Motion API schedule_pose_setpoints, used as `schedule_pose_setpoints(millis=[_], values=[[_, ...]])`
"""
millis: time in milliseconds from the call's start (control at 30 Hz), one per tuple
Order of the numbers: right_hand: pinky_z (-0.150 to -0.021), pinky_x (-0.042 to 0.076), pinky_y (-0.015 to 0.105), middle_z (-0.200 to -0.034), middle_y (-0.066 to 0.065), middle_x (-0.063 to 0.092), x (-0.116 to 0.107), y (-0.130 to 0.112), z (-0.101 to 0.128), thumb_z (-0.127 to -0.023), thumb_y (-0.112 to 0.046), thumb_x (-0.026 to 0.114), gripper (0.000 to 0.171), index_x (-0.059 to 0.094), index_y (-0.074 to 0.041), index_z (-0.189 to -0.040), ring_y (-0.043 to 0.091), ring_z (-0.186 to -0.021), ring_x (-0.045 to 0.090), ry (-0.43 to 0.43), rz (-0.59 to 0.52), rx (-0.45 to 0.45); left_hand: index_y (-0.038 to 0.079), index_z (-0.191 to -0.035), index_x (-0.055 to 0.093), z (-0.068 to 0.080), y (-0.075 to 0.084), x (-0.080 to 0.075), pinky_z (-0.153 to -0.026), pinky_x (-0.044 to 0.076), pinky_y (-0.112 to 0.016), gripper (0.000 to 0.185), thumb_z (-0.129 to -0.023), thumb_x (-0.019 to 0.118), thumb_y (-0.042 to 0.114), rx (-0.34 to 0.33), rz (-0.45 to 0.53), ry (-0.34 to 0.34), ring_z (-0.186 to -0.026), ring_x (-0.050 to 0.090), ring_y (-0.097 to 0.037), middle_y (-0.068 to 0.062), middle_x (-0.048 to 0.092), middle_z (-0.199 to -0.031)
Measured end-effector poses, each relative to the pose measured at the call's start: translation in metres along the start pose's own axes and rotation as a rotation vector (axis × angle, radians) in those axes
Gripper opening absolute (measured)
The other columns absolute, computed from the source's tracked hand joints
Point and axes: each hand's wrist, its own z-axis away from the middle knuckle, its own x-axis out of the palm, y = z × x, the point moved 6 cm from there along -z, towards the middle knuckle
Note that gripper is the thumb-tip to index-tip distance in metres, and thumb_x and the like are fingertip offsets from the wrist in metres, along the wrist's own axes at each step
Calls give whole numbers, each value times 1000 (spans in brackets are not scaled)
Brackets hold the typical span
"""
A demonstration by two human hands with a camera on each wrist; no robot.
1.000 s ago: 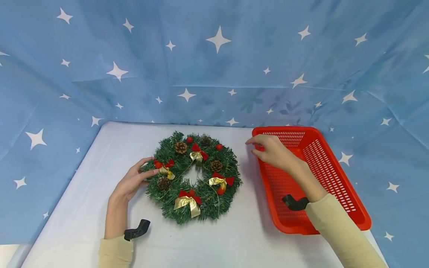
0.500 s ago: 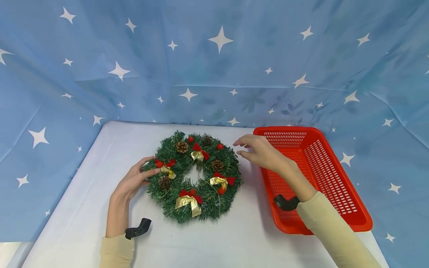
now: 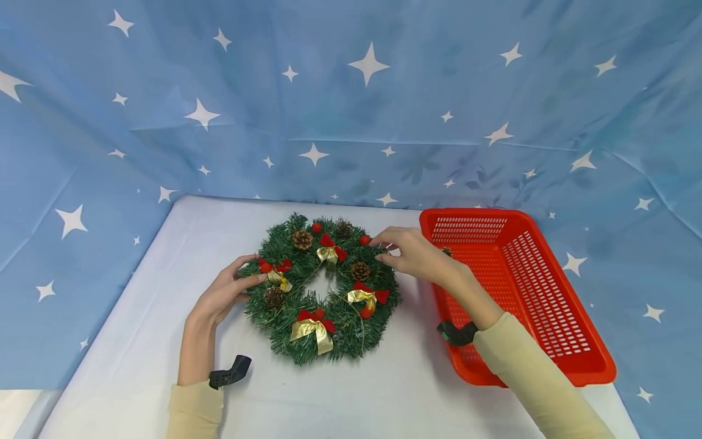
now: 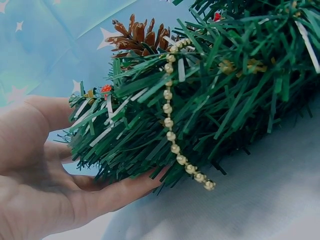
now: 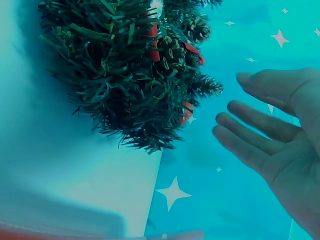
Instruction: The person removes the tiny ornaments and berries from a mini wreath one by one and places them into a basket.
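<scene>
A green Christmas wreath [image 3: 340, 329] lies on the white table, trimmed with pine cones [image 3: 302, 239], red balls and red-and-gold bows [image 3: 312, 332]. At its left edge my left hand [image 3: 222, 296] holds it, thumb over the top and fingers around the side. The left wrist view shows that hand [image 4: 55, 185] cupping the branches, with a gold bead string [image 4: 168, 122] hanging across them. My right hand [image 3: 411, 253] hovers at the wreath's upper right edge, fingers reaching toward a red ball. In the right wrist view the hand [image 5: 280, 130] has its fingers extended, apart from the branches.
A red plastic basket [image 3: 554, 292] with slotted walls stands to the right, under my right forearm. A small brown object [image 3: 446, 250] shows in it beside the hand. A blue star-printed cloth [image 3: 351, 110] surrounds the table [image 3: 329, 402].
My right hand has moved left from over the basket's edge to the wreath's upper right side. The left hand keeps its hold on the wreath. The whole scene shifts slightly right in view.
</scene>
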Motion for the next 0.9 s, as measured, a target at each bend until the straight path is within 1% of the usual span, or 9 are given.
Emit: schedule_pose_setpoints(millis=[133, 200, 333, 533, 600, 800, 900], values=[[-88, 58, 45, -118, 13, 74, 4, 0, -3, -93, -9, 77, 28, 74, -1, -120, 28, -101, 72, -13, 18, -11, 12, -163, 26, -1, 1, 0, -90, 50, -38, 74, -103, 66, 27, 5, -3, -1, -138, 40, -41, -28, 21, -160], [-89, 57, 45, -119, 13, 74, 7, 0, -4, -93, -9, 76, 29, 73, -2, -121, 29, -103, 71, -31, 18, -5, 12, -163, 26, -1, 1, 0, -91, 49, -38, 74, -103, 66, 26, 2, -4, 0, -139, 39, -42, -28, 21, -160], [-92, 55, 45, -123, 12, 72, 12, -1, -7, -94, -10, 76, 31, 72, -3, -124, 29, -108, 69, -71, 14, 9, 12, -163, 26, -2, 1, 0, -86, 50, -36, 74, -102, 67, 26, -5, -6, 7, -134, 42, -38, -28, 22, -159], [-85, 56, 42, -122, 12, 72, 23, -1, -10, -94, -8, 75, 30, 72, -3, -124, 27, -99, 69, -117, 10, -3, 10, -162, 28, -4, 1, 1, -76, 50, -33, 74, -102, 68, 26, -6, -8, 14, -123, 45, -32, -28, 25, -156], [-83, 56, 40, -122, 12, 72, 27, -1, -11, -94, -8, 75, 31, 72, -3, -124, 24, -95, 68, -132, 10, 0, 10, -162, 27, -4, 0, 1, -76, 50, -33, 74, -102, 67, 25, -4, -6, 12, -122, 45, -31, -28, 24, -156], [-85, 56, 38, -122, 12, 72, 37, -2, -15, -94, -7, 74, 30, 72, -3, -123, 25, -100, 69, -168, 7, -24, 11, -162, 29, -3, 0, 0, -76, 51, -33, 73, -101, 68, 26, -4, -5, 17, -119, 47, -28, -28, 28, -154], [-86, 56, 38, -122, 12, 72, 41, -3, -16, -94, -6, 74, 30, 72, -2, -123, 26, -104, 69, -190, 0, -22, 11, -162, 29, -4, -1, 0, -78, 51, -33, 74, -101, 69, 27, -8, -6, 17, -123, 47, -30, -27, 29, -155]])
